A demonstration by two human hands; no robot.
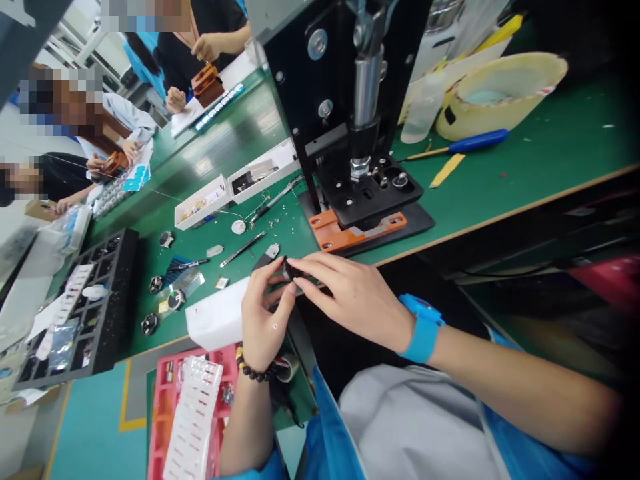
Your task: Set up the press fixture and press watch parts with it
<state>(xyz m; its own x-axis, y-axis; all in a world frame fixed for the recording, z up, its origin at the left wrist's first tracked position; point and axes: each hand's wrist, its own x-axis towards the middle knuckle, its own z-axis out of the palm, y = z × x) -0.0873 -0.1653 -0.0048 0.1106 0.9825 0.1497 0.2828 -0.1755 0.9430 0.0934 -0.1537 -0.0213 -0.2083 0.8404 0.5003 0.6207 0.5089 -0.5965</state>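
Observation:
A small dark round part [289,270] is held between both hands at the table's front edge. My left hand [265,313], with a beaded bracelet at the wrist, pinches it from the left with thumb and index finger. From the right, the fingertips of my right hand [350,293] close on the same part; a blue band is round that wrist. Fingers cover much of the part, so its details are hidden. Just behind the hands stands a black press [375,193] with an orange fixture [330,230] at its base. A white block [217,317] lies left of my left hand.
Watch-like round pieces [176,299], tweezers [243,249] and white boxes [203,202] lie on the green table. A black compartment tray [123,287] is at left, a pink tray [157,413] below. Right: a blue-handled tool [479,141] and tape roll [500,80]. People work behind.

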